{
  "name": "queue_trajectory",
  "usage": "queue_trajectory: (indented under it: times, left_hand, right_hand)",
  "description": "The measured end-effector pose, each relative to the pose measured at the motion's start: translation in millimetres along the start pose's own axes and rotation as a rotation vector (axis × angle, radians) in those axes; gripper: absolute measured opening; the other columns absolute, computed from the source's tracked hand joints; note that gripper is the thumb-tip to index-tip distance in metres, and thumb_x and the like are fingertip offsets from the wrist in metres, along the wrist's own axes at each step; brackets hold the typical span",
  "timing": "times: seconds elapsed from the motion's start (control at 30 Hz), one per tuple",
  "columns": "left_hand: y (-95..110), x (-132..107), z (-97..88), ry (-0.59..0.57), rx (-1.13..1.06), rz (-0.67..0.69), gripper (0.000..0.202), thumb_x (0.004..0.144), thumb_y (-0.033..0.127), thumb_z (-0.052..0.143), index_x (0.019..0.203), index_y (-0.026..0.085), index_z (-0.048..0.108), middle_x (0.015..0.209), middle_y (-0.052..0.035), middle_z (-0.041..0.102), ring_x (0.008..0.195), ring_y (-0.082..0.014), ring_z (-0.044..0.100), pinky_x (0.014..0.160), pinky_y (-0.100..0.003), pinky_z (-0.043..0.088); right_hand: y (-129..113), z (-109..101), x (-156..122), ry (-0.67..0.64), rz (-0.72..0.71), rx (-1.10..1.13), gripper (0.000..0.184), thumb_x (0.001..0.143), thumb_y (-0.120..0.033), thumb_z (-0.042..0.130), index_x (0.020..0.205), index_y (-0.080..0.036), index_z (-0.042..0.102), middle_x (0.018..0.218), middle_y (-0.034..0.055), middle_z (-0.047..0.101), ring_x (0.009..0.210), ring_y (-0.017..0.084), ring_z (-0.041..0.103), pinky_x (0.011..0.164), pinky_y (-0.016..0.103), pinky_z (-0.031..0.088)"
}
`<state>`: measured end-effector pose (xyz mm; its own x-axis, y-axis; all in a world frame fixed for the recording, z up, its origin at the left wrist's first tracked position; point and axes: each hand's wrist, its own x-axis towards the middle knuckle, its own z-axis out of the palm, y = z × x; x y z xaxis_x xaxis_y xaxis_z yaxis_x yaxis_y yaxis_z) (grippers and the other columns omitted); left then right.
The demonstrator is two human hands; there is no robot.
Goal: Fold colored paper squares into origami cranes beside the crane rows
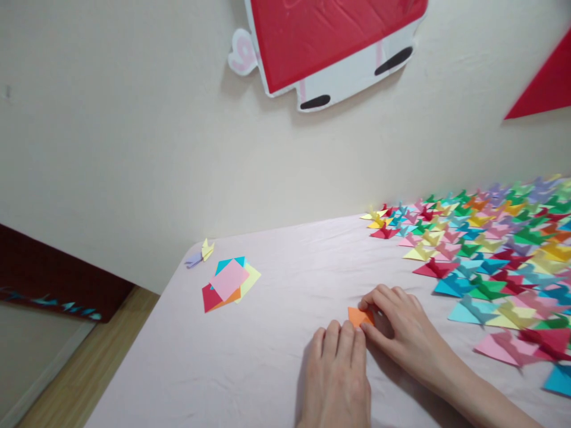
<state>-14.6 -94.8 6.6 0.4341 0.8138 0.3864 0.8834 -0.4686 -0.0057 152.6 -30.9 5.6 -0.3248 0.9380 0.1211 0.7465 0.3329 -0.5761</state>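
A small piece of folded orange paper (359, 317) lies on the pale tablecloth between my hands. My right hand (404, 330) pinches its right side, thumb and index finger on the edge, the other fingers curled. From the near side, my left hand (336, 374) reaches palm down, its fingers close together and bent toward the cloth. Its fingertips hold the near edge of the orange paper; the left thumb is hidden. Part of the paper is covered by fingers, so its full folded shape does not show.
Rows of colourful folded paper birds (491, 261) fill the table's right side. Loose paper squares (229, 281) lie left of my hands, with a yellow paper bird (207, 250) and a purple one (194, 260) near the corner. A wall (134, 119) with a red-and-white decoration (339, 41) stands behind.
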Motion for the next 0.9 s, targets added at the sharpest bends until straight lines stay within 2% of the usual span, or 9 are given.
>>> queue_trajectory:
  times: [0.23,0.5,0.9]
  left_hand:
    - [0,-1,3.3,-0.034,-0.021,0.011,0.038,0.085,0.019,0.054,0.121,0.012,0.064,0.121,-0.0057,0.067,0.107,-0.0250,0.056,0.091,-0.039,0.048]
    - [0,0,1.3,-0.051,-0.044,-0.008,0.038,0.084,0.019,0.054,0.120,0.013,0.064,0.122,-0.0049,0.067,0.109,-0.0254,0.056,0.092,-0.041,0.048]
    - [-1,-8,11.1,-0.044,-0.082,-0.033,0.039,0.084,0.018,0.053,0.122,0.014,0.061,0.126,-0.0055,0.064,0.112,-0.0247,0.054,0.095,-0.042,0.047]
  right_hand:
    - [-6,1,0,-0.012,0.020,-0.008,0.006,0.081,-0.021,0.055,0.085,-0.024,0.058,0.090,0.0039,0.064,0.085,0.024,0.053,0.076,0.038,0.035]
    - [-3,0,-1,-0.023,0.011,0.030,0.018,0.076,-0.012,0.050,0.088,-0.024,0.057,0.093,0.0032,0.063,0.088,0.024,0.053,0.077,0.038,0.036]
    - [5,1,-2,-0.012,-0.008,0.088,0.032,0.070,-0.002,0.043,0.090,-0.024,0.055,0.091,0.0024,0.063,0.088,0.023,0.054,0.078,0.038,0.037]
